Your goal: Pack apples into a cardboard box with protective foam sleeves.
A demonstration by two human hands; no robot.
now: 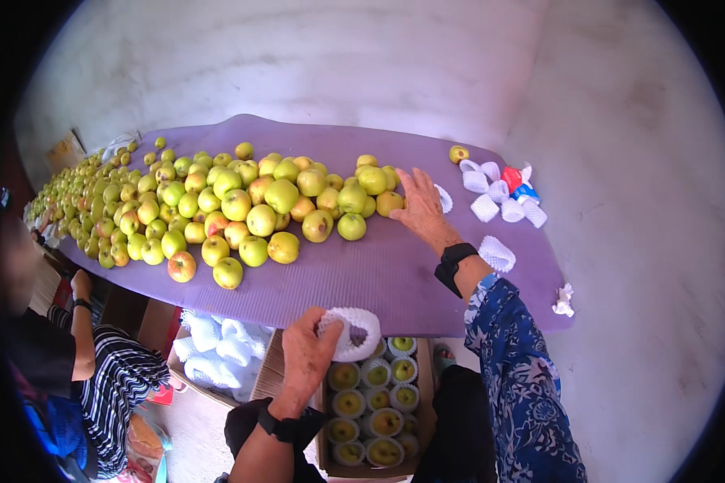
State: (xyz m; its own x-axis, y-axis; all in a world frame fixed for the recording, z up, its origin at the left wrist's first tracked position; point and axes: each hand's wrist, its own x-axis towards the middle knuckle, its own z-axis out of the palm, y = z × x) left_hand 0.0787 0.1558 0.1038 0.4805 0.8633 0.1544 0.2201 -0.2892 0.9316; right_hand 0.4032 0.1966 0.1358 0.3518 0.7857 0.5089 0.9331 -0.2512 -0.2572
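Observation:
My left hand (pixel 306 350) is closed on a white foam net sleeve (pixel 369 324), held with its round mouth open over the near edge of the purple padded table (pixel 362 278). Out at the right end of the apple pile (pixel 280 196), my right hand (pixel 421 211) has its fingers stretched and apart. Its thumb side is at a yellow-green apple (pixel 388 202); I cannot tell whether they touch. Below my left hand stands a cardboard box of apples (pixel 428 402), where the apples sit in rows, each in a foam sleeve.
Loose foam sleeves (pixel 485 209) lie at the table's right end, by a red, blue and white wrapper (pixel 519 183) and a lone apple (pixel 458 154). Another carton holds foam sleeves (pixel 225 354). A person in striped clothing (pixel 121 382) sits at the left.

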